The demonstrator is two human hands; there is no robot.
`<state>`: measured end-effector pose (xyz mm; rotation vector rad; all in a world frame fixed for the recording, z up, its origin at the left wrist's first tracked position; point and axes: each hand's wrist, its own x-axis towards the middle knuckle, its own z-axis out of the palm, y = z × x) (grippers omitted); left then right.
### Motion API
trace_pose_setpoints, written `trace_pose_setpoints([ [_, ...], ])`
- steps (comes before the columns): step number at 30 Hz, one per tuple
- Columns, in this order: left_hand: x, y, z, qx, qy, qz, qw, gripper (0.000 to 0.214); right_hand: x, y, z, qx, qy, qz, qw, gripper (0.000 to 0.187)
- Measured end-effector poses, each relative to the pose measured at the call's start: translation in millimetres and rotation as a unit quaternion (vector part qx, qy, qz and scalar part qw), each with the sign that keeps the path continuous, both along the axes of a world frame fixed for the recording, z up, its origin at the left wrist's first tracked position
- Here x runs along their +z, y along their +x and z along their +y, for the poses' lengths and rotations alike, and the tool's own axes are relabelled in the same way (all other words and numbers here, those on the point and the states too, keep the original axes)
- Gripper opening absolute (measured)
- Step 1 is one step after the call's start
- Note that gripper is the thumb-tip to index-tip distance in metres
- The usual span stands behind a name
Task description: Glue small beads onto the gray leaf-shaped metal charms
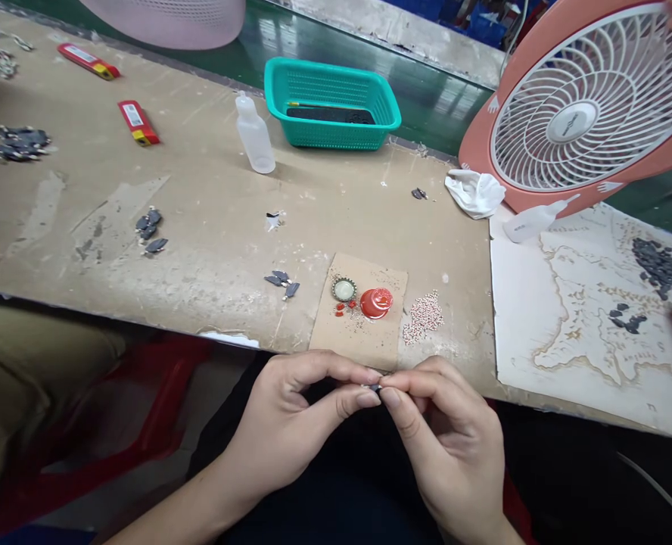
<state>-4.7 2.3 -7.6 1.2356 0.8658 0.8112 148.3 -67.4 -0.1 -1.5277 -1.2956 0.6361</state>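
Basically, we're pinching narrow, left hand (290, 424) and right hand (449, 446) both on a tiny dark piece (374, 387), just below a cardboard scrap (359, 310), bottle cap (343, 288) on it.

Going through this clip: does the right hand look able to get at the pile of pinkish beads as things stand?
Probably yes, once it lets go. The right hand is pinching a small dark piece with the left hand, but nothing stands between it and the pinkish beads, which lie just ahead of it.

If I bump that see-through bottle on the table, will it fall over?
The plastic squeeze bottle probably tips easily: it stands on a small base. It looks nearly empty, so likely light, and its round body might roll.
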Motion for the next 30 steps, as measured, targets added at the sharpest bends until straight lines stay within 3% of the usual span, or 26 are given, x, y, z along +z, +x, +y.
trace_pose_setpoints([
  [3,1.6,0.0,2.6,-0.013,-0.014,0.028,0.999,0.009,-3.8,-0.7,-2.9,-0.005,0.021,-0.009,1.000,0.016],
  [7,1.5,-1.7,2.6,-0.031,0.073,0.075,0.994,0.011,-4.5,-1.3,-5.9,0.010,0.034,-0.028,0.999,0.020],
  [13,-3.0,-5.1,-2.4,-0.040,0.176,0.060,0.982,0.017,1.5,-0.8,-4.9,0.023,0.045,-0.046,0.998,0.016],
  [19,-5.3,-8.7,2.1,-0.063,0.205,0.062,0.975,0.018,-1.1,0.8,-5.7,0.035,0.041,-0.042,0.998,0.014],
  [24,-11.3,-14.2,7.1,-0.090,0.183,0.068,0.977,0.014,-4.7,8.0,-3.6,0.064,0.009,-0.025,0.998,0.018],
  [27,-13.8,-23.7,13.9,-0.025,0.206,0.110,0.972,0.013,-9.9,29.4,0.0,0.026,-0.016,-0.071,0.997,0.019],
  [30,-15.4,-44.2,30.5,0.181,0.254,0.218,0.925,0.014,-19.0,60.3,3.9,-0.097,-0.048,-0.218,0.970,0.015],
])
